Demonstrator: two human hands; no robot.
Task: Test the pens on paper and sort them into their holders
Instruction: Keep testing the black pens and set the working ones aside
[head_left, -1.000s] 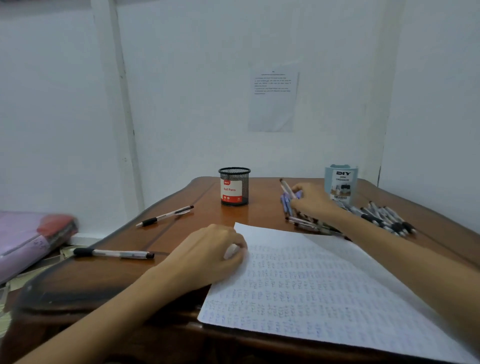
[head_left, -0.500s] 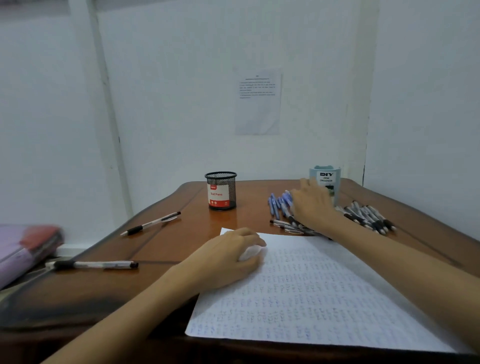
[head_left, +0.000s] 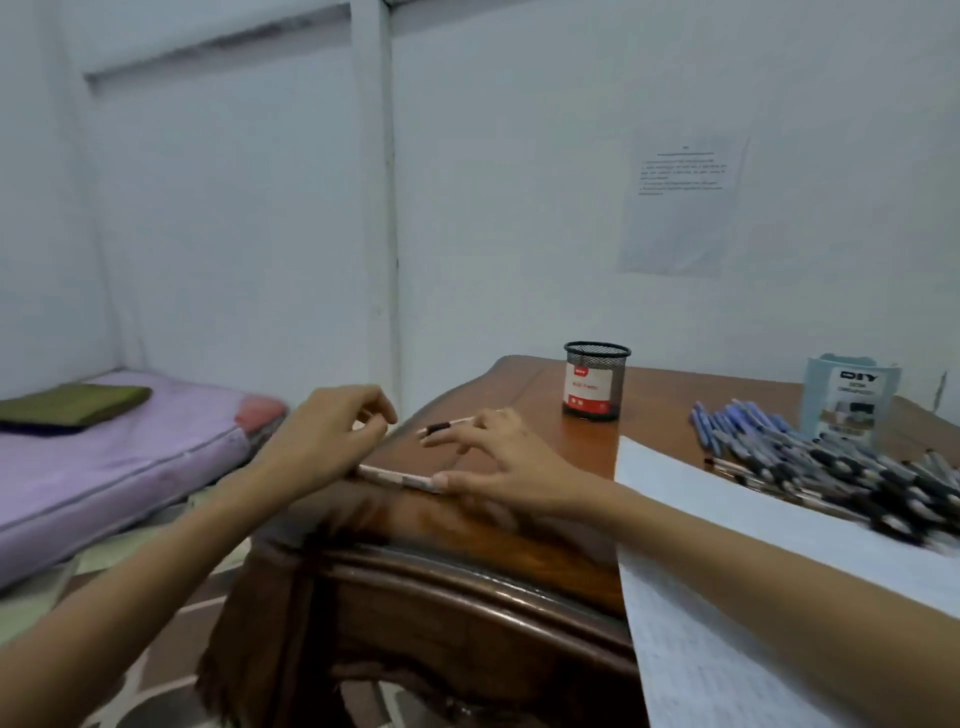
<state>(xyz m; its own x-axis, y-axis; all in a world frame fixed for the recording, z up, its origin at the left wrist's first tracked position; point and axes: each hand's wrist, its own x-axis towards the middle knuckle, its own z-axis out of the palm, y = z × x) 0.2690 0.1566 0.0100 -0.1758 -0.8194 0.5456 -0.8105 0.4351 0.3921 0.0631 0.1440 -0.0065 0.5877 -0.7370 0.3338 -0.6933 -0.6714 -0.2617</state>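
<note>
Just left of the cup (head_left: 596, 382), the right hand (head_left: 498, 462) spreads straight fingers onto two pens (head_left: 400, 477); the left hand (head_left: 327, 436) curls beside them, grip unclear.

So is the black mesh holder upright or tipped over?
Upright: the black mesh holder stands on its base on the table, with its round rim facing up. Nothing sticks out above the rim.

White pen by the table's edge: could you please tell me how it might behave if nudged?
The white pen looks slim and round, so it would probably roll. It lies near the table's left edge, so a nudge could send it off. It seems light and stiff.
</note>
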